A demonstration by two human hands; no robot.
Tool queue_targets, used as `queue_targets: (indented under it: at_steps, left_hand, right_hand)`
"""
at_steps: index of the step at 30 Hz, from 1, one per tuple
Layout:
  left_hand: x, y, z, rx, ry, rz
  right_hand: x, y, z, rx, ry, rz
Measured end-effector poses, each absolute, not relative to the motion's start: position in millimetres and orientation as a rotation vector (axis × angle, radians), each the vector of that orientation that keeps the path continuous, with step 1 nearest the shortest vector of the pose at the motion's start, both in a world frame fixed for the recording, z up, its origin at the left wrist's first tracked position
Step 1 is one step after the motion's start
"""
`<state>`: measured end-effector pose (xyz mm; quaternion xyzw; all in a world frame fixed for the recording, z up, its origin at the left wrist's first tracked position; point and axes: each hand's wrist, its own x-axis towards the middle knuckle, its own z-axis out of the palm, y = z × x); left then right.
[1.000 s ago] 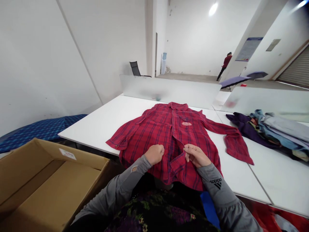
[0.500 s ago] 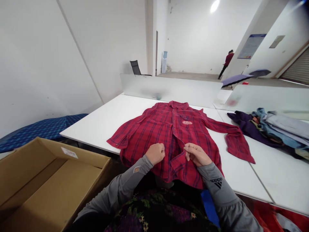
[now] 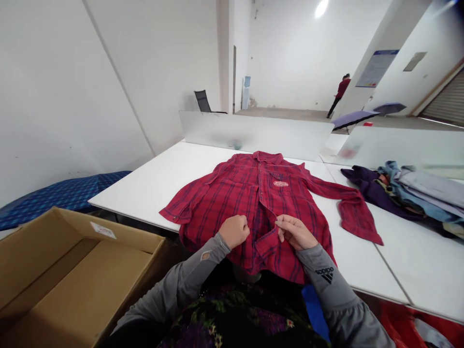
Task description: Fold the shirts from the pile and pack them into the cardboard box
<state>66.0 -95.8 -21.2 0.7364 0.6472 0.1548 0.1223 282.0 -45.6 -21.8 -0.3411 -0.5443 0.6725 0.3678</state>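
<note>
Shirt (image 3: 232,193) of red and dark plaid is spread on the white tabletop (image 3: 166,171), directly beneath and ahead of both grips, its collar (image 3: 267,157) laid farthest from them and its hem dropped over the near side; by the right grip (image 3: 296,232) the front edge (image 3: 268,213) is clamped between thumb and forefinger, so that it is raised a little and the front is parted between the two grips; the left grip (image 3: 234,231) is set curled on the opposite front, its fingertips turned out of sight, and whether cloth is pinched there cannot be told; beyond the right grip an oval patch (image 3: 280,183) is seen on the chest; one sleeve is stretched out to the left of the left grip, while the other is bent well to the right of the right grip; farther right, folded clothes (image 3: 416,193) are heaped; to the left of the left grip and lower, a cardboard box (image 3: 123,234) is placed, open at the top; ahead of both grips, past the collar, a frosted divider (image 3: 282,137) is mounted.
</note>
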Motion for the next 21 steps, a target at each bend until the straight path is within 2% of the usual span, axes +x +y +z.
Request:
queue_targets:
  at_steps: [3, 8, 12, 16, 21]
  left_hand:
    - [63.7, -97.3, -20.4, 2.141, 1.882, 0.491]
    - [58.6, -106.1, -16.0, 2.257, 1.678, 0.8]
    - [57.7, -109.5, -18.7, 2.44, 1.471, 0.585]
    - [59.1, -113.8, -29.7, 2.559, 1.536, 0.639]
    - [57.5, -113.5, -44.8, 2.639, 1.395, 0.612]
  right_hand:
    - [282.7, -45.5, -22.0, -0.876, -1.402, 1.722]
    - [282.7, -44.8, -23.4, -0.87, -1.379, 1.728]
    - [283.2, -42.9, -25.1, -0.881, -1.365, 1.711]
    - [287.2, -42.7, -20.0, -0.881, -1.299, 1.669]
    - [280.5, -50.7, -1.1, -0.828, -1.374, 1.655]
